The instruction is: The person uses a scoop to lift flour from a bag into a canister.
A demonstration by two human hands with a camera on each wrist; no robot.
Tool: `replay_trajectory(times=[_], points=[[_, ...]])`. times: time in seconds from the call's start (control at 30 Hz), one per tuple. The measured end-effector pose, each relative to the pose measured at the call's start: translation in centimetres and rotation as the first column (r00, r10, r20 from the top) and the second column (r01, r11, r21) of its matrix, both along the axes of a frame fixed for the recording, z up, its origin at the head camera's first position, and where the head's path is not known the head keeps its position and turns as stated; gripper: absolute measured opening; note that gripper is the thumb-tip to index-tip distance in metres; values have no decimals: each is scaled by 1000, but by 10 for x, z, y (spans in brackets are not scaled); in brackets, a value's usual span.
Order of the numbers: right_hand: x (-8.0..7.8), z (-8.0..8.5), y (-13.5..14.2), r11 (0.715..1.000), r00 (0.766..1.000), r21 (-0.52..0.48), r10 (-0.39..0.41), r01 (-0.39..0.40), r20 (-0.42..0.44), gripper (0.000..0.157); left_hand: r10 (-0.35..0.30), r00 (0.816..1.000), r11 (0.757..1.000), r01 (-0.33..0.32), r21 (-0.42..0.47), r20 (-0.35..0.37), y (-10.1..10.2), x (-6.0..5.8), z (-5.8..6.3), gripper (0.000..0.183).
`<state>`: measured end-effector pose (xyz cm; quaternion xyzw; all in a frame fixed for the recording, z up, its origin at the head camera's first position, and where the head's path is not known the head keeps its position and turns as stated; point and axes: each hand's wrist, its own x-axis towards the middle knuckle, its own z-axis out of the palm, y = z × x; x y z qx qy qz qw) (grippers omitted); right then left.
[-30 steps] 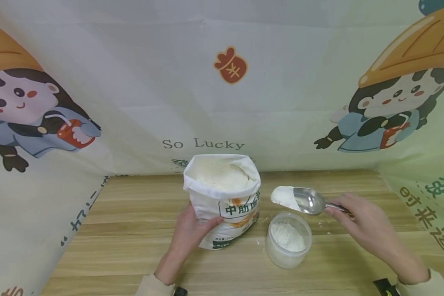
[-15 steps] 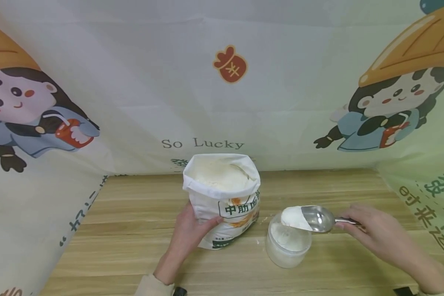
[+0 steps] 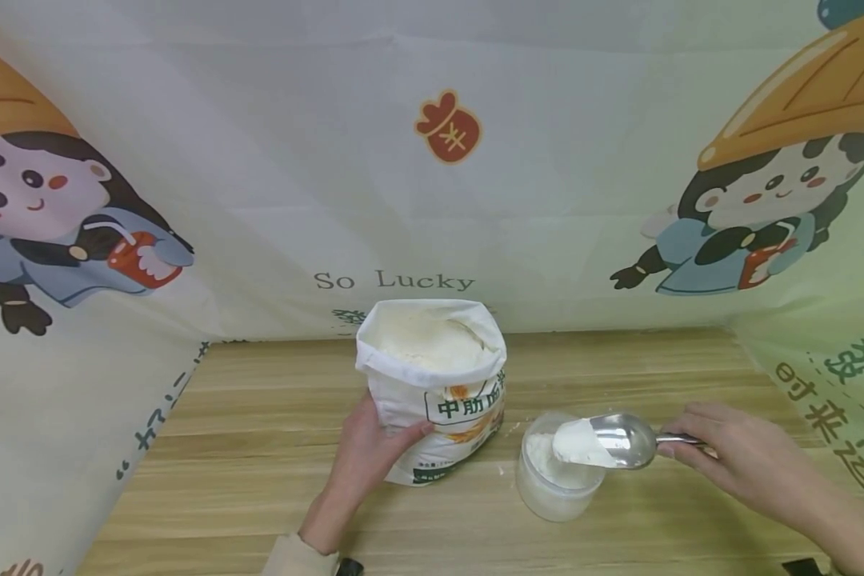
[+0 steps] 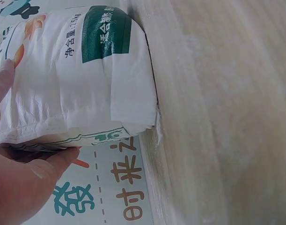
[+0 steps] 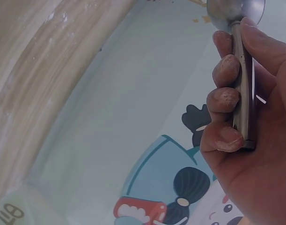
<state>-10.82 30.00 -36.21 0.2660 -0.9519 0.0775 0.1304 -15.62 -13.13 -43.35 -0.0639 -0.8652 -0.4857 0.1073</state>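
Note:
An open white flour bag [image 3: 442, 436] stands on the table, its top folded out and pale flour showing inside. My left hand [image 3: 367, 456] grips the bag's lower left side, thumb on the front and the other fingers around the side. To the right, my right hand [image 3: 738, 456] holds a metal scoop [image 3: 637, 440] with a mound of white flour [image 3: 576, 442] in its front. The scoop overlaps a clear round tub [image 3: 558, 506] that has flour in it. In the right wrist view, powdery fingers curl around the scoop handle [image 5: 245, 93].
Specks of flour lie on the wood-grain table [image 3: 259, 464] near the tub. A printed cloth [image 3: 295, 160] with cartoon figures and lettering hangs close behind the bag and along both sides.
My right hand has brought the loaded scoop toward me and slightly right, from behind the tub to over its opening. The left hand and the bag have stayed in place.

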Motion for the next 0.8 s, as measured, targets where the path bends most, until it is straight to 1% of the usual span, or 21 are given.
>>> replay_trajectory(times=[0.3, 0.53, 0.73, 0.8], points=[[1, 6, -3, 998, 1000, 59, -11, 10, 3, 13, 10, 1000, 1000, -10, -11, 18, 0, 0, 0, 68], [1, 8, -5, 997, 994, 61, 50, -44, -100, 14, 14, 1000, 1000, -14, -12, 14, 0, 1, 0, 68], [3, 14, -13, 994, 998, 109, 27, -20, -65, 15, 8, 1000, 1000, -8, -12, 11, 0, 0, -1, 69], [4, 15, -15, 993, 996, 113, 32, -24, -77, 14, 7, 1000, 1000, -7, -12, 9, 0, 0, -1, 70]])
